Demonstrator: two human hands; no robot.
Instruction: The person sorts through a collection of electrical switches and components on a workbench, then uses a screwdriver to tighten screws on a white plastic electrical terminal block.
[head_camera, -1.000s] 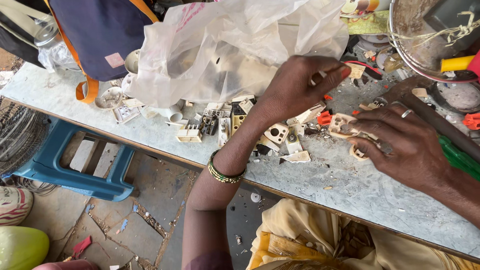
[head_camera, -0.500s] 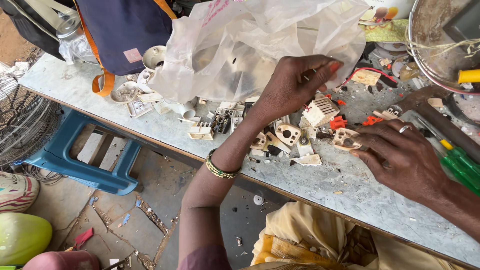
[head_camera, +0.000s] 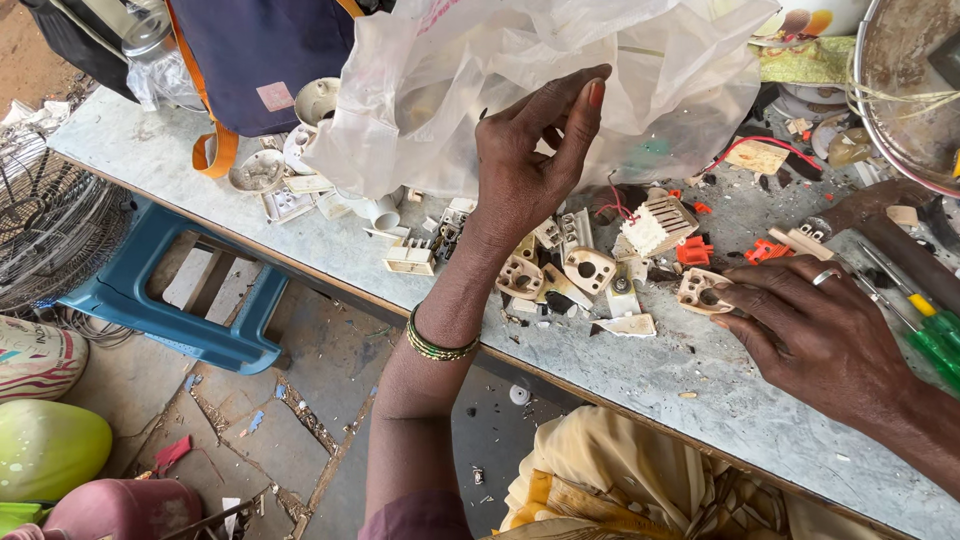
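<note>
The left hand (head_camera: 525, 175) wore green-and-gold bangles (head_camera: 437, 345) at the wrist. The right hand (head_camera: 815, 335) bore a silver ring (head_camera: 826, 277). Yellow cloth (head_camera: 620, 480) covered the lap.

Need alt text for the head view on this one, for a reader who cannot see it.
A person's left hand is raised against a clear plastic bag over a grey workbench littered with cream socket parts, while the right hand rests fingertips on one round-holed cream part. Green-handled screwdrivers lie at right.

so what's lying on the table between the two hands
Head view: between the left hand and right hand lie beige socket parts and orange clips.
</note>
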